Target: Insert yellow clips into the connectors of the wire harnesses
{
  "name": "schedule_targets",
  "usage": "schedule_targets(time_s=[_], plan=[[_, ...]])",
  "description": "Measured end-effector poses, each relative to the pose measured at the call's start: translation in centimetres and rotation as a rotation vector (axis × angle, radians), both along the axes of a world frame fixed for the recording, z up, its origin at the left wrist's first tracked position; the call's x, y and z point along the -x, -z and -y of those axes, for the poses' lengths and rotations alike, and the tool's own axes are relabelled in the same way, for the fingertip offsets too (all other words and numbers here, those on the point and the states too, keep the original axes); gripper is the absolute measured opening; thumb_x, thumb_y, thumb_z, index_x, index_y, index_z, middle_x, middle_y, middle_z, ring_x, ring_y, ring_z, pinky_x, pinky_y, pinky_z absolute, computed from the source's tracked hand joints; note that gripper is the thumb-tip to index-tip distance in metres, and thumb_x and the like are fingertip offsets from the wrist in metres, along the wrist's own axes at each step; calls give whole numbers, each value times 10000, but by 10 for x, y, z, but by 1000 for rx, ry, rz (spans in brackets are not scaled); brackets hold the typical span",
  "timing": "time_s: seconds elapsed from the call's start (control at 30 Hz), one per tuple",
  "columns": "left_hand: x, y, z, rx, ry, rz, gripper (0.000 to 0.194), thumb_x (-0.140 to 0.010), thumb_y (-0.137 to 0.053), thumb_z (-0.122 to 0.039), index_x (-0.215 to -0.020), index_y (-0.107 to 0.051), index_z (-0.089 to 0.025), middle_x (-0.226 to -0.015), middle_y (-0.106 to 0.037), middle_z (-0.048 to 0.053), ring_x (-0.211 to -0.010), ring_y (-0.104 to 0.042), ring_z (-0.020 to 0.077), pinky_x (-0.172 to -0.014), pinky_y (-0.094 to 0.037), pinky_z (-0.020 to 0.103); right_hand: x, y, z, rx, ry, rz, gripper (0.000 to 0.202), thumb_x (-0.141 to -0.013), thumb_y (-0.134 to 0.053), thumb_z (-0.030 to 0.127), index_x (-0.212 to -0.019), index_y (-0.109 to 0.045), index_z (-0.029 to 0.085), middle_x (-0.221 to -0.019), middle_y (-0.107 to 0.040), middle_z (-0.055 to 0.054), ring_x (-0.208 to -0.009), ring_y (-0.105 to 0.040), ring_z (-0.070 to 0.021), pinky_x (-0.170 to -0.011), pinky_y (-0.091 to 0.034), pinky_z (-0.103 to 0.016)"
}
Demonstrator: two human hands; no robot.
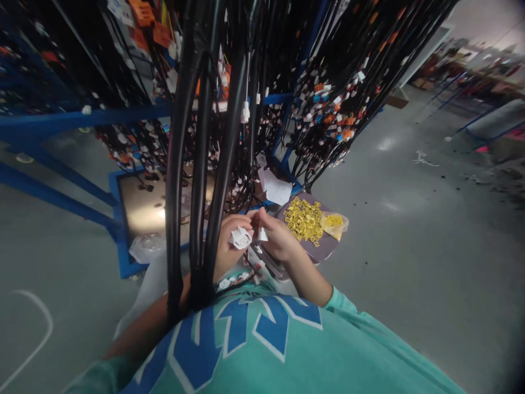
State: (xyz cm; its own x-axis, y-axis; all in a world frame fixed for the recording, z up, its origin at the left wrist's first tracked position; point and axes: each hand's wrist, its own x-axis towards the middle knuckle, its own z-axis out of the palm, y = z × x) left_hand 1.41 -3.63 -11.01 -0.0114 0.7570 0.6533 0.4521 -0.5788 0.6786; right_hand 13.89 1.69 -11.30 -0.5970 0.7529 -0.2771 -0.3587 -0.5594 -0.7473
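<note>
My left hand (pixel 225 250) is closed round a white plastic connector (pixel 240 238), whose face with several openings points up toward me. Close beside it, my right hand (pixel 281 239) has its fingers bent together on a second, smaller white connector (pixel 262 235). The fingertips of both hands meet or nearly meet. Thick black cable bundles (pixel 199 164) hang down in front of my left forearm and hide part of it. More white connectors (pixel 233 281) on wires lie against my lap below the hands.
Right of my hands, a grey stool top (pixel 326 249) carries a heap of yellow plastic pieces (pixel 303 219) and a clear bag (pixel 334 225) with more. Blue rack bars (pixel 123 115) hold dense hanging harnesses (pixel 332 104). A white paper (pixel 276 187) and plastic bag (pixel 148 247) lie nearby.
</note>
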Motion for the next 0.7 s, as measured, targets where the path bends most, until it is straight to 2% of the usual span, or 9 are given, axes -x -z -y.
schedule_targets(time_s=[0.1, 0.2, 0.27, 0.33, 0.4, 0.5, 0.57, 0.63, 0.7], plan=[[2, 1, -1, 85, 79, -98, 207, -765, -566, -75, -945, -589, -176, -802, -572, 14, -760, -588, 141, -689, -479, 245, -2, 1, -1, 70, -117, -37, 378, -804, -565, 544, -824, -631, 172, -691, -595, 3, -646, -538, -114, -622, -428, -240], [5, 0, -1, 210, 190, -251, 423, -719, -520, -18, -1100, -572, -196, -946, -598, 43, -910, -588, 179, -770, -474, 272, -2, -1, 0, 187, -191, -58, 395, -847, -505, 526, -1014, -618, 186, -808, -644, -24, -735, -585, -143, -716, -457, -286], [6, -1, -1, 261, 238, -332, 463, -714, -502, -14, -1134, -556, -202, -1013, -598, 54, -986, -575, 198, -821, -468, 290, -2, -5, -1, 231, -212, -89, 423, -903, -401, 500, -1125, -577, 186, -941, -662, -53, -838, -604, -163, -801, -461, -325], [7, -2, 0, 267, 243, -386, 456, -708, -495, -21, -1127, -546, -193, -1025, -593, 60, -1007, -568, 206, -844, -464, 300, -4, -8, -1, 266, -214, -136, 454, -954, -267, 453, -1185, -541, 175, -1014, -658, -71, -903, -604, -167, -857, -454, -348], [8, -1, -1, 245, 212, -416, 422, -695, -494, -29, -1087, -536, -179, -1020, -588, 64, -1008, -563, 211, -851, -464, 308, -5, -9, -1, 295, -203, -177, 457, -977, -194, 379, -1196, -530, 158, -1003, -660, -74, -879, -608, -153, -860, -459, -333], [10, 3, -3, 164, 162, -456, 331, -730, -496, -58, -1038, -503, -179, -1008, -592, 68, -981, -568, 206, -842, -470, 312, -6, -6, 0, 289, -151, -219, 340, -954, -278, 194, -1152, -549, 143, -896, -663, -45, -739, -600, -113, -787, -473, -261], [11, 7, -7, 82, 166, -493, 277, -777, -494, -97, -1040, -493, -186, -996, -601, 68, -951, -580, 201, -816, -479, 306, -4, -2, 1, 287, -113, -244, 341, -898, -317, 79, -1129, -560, 146, -826, -652, -18, -660, -580, -95, -729, -474, -229], [12, 10, -11, 16, 179, -529, 268, -801, -498, -133, -1064, -492, -183, -1007, -607, 78, -943, -589, 206, -796, -487, 302, -3, 3, 1, 302, -96, -268, 380, -868, -303, 39, -1125, -562, 146, -817, -653, -17, -635, -574, -96, -693, -473, -226], [11, 11, -14, -9, 159, -546, 255, -809, -498, -155, -1064, -502, -176, -1000, -613, 88, -939, -596, 215, -787, -492, 307, -2, 7, 0, 313, -103, -281, 387, -864, -298, 59, -1142, -552, 147, -891, -667, -37, -670, -587, -109, -697, -475, -246]])
